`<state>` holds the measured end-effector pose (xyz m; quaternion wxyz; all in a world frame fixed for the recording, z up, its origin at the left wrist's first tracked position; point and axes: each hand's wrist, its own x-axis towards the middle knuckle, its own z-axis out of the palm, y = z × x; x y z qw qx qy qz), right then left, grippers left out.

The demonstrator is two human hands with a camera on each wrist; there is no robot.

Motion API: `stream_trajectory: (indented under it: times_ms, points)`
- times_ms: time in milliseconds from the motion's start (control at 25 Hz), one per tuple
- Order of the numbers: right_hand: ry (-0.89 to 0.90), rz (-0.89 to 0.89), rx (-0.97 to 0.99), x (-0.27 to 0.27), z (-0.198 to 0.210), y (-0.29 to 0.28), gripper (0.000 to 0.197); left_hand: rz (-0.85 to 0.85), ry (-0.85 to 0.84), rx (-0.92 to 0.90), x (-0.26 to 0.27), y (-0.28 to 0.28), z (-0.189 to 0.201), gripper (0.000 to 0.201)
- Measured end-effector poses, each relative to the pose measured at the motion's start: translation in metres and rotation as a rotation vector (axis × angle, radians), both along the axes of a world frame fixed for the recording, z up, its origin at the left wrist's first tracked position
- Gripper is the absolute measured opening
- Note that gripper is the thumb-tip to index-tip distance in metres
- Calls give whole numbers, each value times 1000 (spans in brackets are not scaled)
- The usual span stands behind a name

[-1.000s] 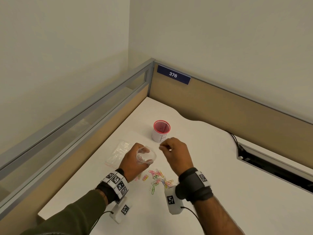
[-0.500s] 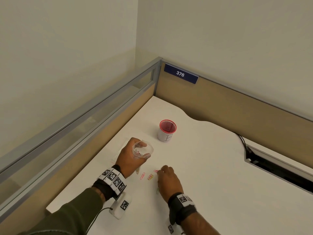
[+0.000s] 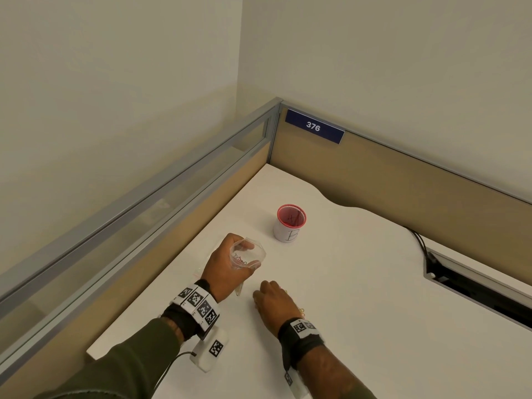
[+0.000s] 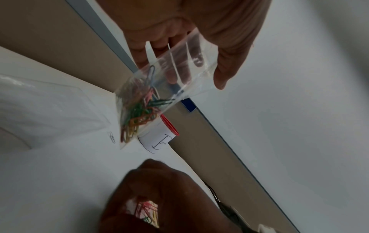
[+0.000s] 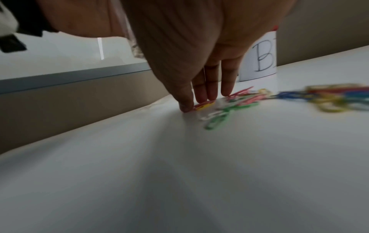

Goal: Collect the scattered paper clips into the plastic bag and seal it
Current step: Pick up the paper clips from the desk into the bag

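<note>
While the left hand [image 3: 227, 266] is raised above the surface [image 3: 359, 283], its fingers [image 4: 175, 52] curled round the open plastic bag [image 4: 159, 88] with coloured clips inside, the right hand [image 3: 273, 303] reaches palm down. Its fingers [image 5: 207, 88] point straight down, close together, tips on the scattered paper clips [image 5: 239, 100] on the surface, near a red-rimmed cup [image 3: 290, 223].

head view high, looking down at desk [image 3: 345, 283]; wrist views close, low; all share lettered cup [image 3: 290, 223].
</note>
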<state>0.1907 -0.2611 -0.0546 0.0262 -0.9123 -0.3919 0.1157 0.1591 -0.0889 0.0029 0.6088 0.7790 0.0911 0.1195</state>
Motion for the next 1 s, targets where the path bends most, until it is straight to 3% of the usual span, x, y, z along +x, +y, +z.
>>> stream_trajectory:
  times_ms: [200, 360, 640, 760, 880, 1000]
  points:
    - [11, -141, 3, 9, 7, -43, 18, -12, -2, -36, 2, -8, -1, 43]
    - [133, -302, 38, 21, 8, -50, 44, -29, -10, -56, 3, -11, -2, 43]
    - [128, -217, 40, -6, -2, -46, 23, -26, -19, -61, 2, -5, -3, 42]
    - [180, -130, 61, -13, -4, -45, 46, -37, -9, -63, 2, -7, -2, 42]
    - [113, -88, 56, -9, -5, -48, 27, -31, -9, -53, 1, -9, -1, 43]
    - [92, -168, 81, 3, -4, -64, 16, -22, -13, -68, 1, -7, -2, 42]
